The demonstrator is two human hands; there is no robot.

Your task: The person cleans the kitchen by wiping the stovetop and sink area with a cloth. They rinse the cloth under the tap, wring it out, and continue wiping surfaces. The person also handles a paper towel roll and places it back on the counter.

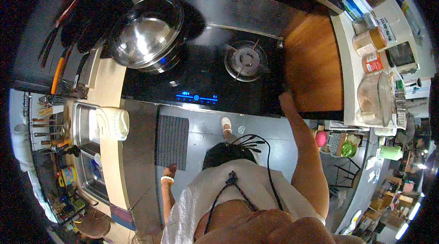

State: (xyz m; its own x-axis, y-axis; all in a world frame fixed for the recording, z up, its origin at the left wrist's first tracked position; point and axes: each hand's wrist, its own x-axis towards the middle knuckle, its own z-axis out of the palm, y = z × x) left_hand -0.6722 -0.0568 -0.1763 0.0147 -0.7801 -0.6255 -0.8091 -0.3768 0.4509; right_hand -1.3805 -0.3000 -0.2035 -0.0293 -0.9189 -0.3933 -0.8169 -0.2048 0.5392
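Observation:
My right hand [287, 101] is at the front right corner of the black glass cooktop [205, 79], beside the wooden board [313, 69]; its fingers are too small to make out, and contact is unclear. My left hand [169, 170], with a pale bracelet at the wrist, hangs low at my side near a dark striped mat [173, 141]. A lidded steel pot [147, 43] sits on the cooktop's left side. On the right side, a gas burner [246, 59] bears a metal pot support and no pan. Blue lights glow on the control panel [196, 98].
At left are a double steel sink [87, 175] and a cream bottle or jug [115, 124] on the counter. Utensils with long handles hang at upper left. Jars [368, 41] and a clear glass container [374, 100] line the right ledge. A low rack holds vegetables [348, 148].

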